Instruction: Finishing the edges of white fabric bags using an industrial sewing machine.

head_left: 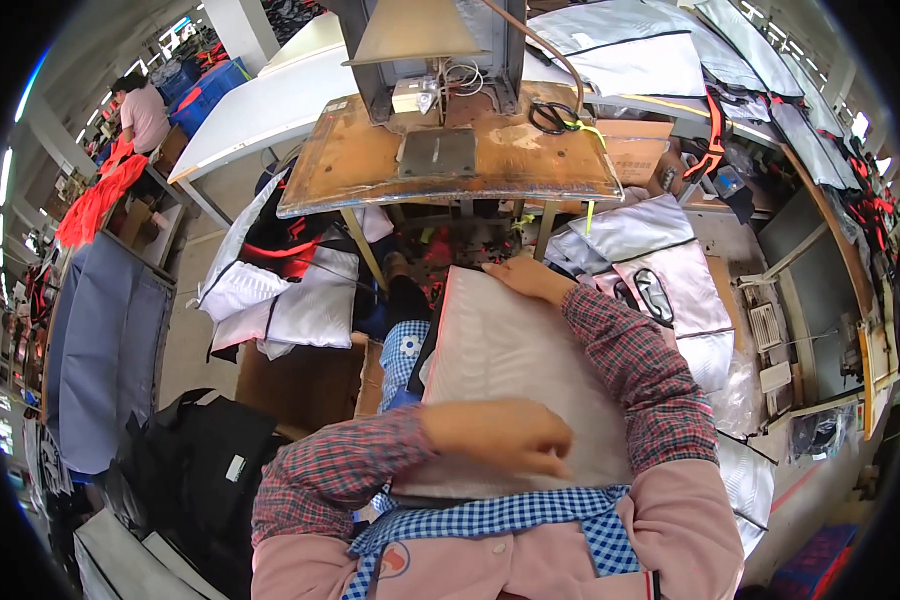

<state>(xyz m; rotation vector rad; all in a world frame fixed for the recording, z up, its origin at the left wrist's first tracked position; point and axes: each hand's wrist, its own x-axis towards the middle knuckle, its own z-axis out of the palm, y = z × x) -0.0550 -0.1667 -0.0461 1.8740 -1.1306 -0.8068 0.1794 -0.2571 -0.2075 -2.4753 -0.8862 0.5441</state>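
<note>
A pale grey quilted fabric piece [515, 350] with dark edging lies across my lap, its far end toward the worktable. My right hand [530, 279] holds its far right edge, thumb side along the top, with part of the fingers hidden. Over the nearer part of the piece, my left hand [505, 437] reaches across from the left, its fingers curled and slightly blurred. What those fingers hold, if anything, does not show.
A worn wooden worktable [340, 165] with a metal machine stands ahead, black-handled scissors [553, 118] on its right. Silvery fabric pieces [315, 295] hang at left; more [660, 260] are piled at right. A cardboard box [305, 385] and black fabric [195, 450] lie left; a person [143, 115] is far left.
</note>
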